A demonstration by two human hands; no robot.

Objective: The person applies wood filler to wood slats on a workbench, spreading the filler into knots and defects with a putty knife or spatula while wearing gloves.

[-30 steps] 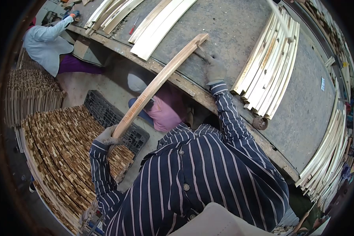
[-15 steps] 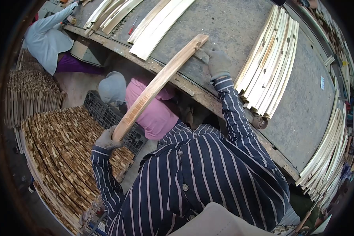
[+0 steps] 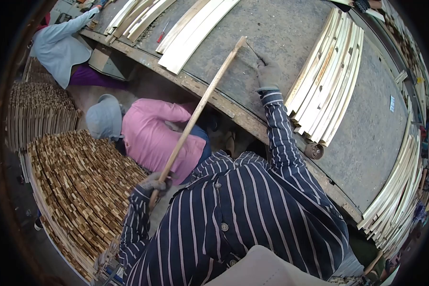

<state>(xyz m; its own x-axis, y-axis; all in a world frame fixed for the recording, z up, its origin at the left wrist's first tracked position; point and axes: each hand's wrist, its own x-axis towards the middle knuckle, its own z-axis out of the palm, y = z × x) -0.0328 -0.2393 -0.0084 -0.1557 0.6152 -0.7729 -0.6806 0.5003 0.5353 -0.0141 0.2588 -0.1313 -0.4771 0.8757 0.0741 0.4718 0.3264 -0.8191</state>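
My gloved left hand (image 3: 156, 183) grips the near end of a long curved wooden slat (image 3: 201, 105), which is turned on edge and looks thin. Its far end rests on the grey worktable (image 3: 281, 33). My gloved right hand (image 3: 268, 72) lies on the table beside that far end and holds a thin dark tool (image 3: 255, 53) whose tip touches the slat's end. Both arms wear dark striped sleeves.
Piles of pale curved slats (image 3: 326, 81) lie on the table at right, at top (image 3: 190, 28) and along the right edge (image 3: 395, 190). A person in pink (image 3: 152, 136) bends below the table edge. Another person in light blue (image 3: 57, 45) works at upper left. Stacked slats (image 3: 76, 190) fill the floor at left.
I have turned the slat from its flat face onto its edge, and my left hand has moved right and down. The person in pink has come out from under the table, leftward.
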